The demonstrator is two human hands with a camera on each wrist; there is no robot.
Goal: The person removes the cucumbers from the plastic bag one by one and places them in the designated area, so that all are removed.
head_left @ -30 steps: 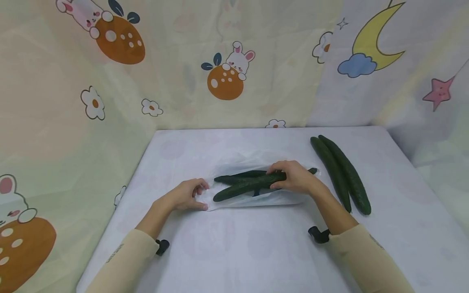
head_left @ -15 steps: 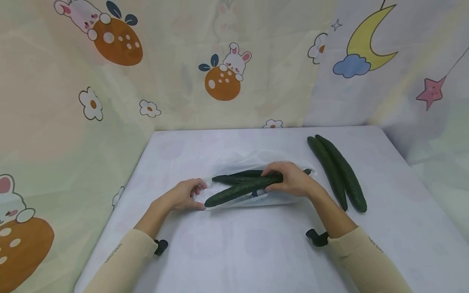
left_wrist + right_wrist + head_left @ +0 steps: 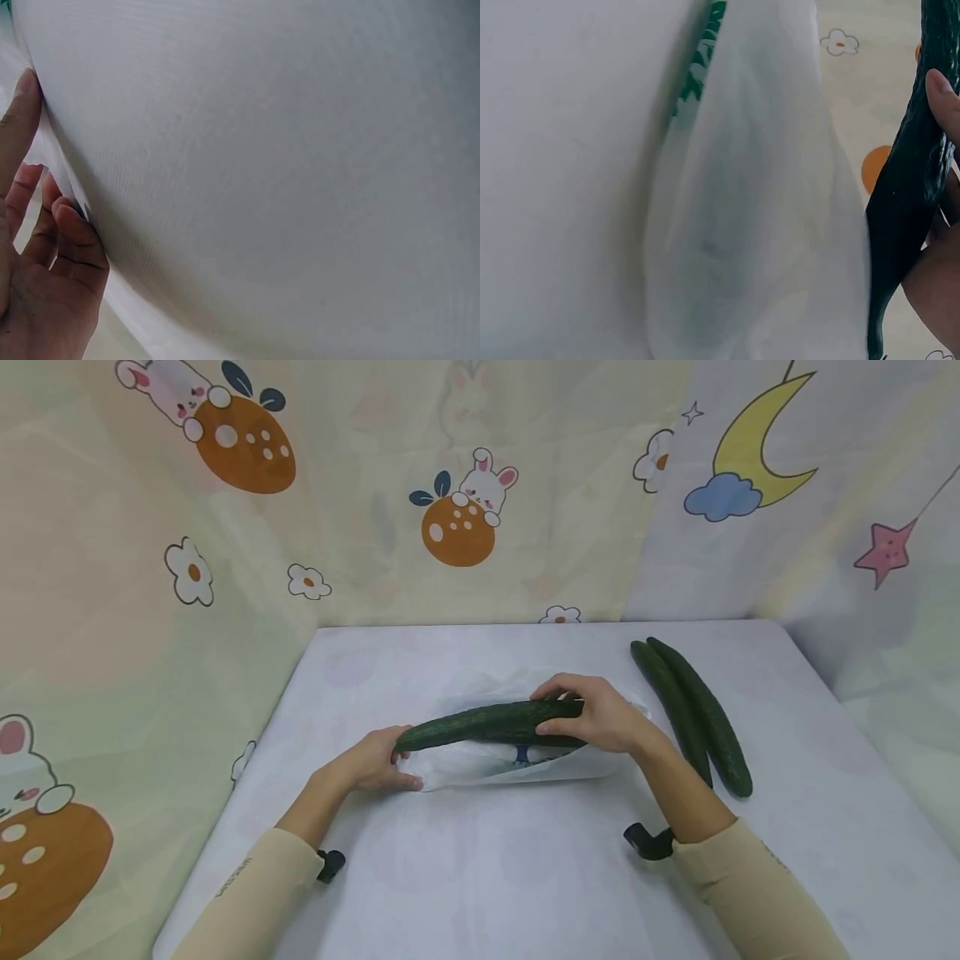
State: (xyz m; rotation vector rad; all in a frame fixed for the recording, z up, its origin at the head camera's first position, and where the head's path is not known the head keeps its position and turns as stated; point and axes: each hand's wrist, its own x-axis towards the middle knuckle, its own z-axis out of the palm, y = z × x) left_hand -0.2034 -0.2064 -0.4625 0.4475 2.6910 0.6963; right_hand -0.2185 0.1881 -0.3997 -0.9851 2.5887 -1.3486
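Note:
In the head view my right hand (image 3: 600, 714) grips a dark green cucumber (image 3: 472, 725) near its right end, thumb on the near side. The cucumber lies across the top of a white plastic bag (image 3: 480, 768). Part of another cucumber (image 3: 558, 741) shows below it. At the bag's left end, my left hand (image 3: 375, 760) has its thumb and curled fingers on the bag's edge, also seen in the left wrist view, where the fingers (image 3: 75, 232) touch the white plastic. The held cucumber's left tip reaches this hand. In the right wrist view the cucumber (image 3: 907, 195) stands beside the bag (image 3: 757, 195).
Two more cucumbers (image 3: 693, 714) lie side by side on the right of the white-covered table (image 3: 480, 868). A cloth printed with rabbits, flowers and a moon hangs behind (image 3: 555, 527) and at both sides.
My right hand has lifted the cucumber and turned it, so its left end swings left and up towards the left hand. The left hand stays at the bag's end.

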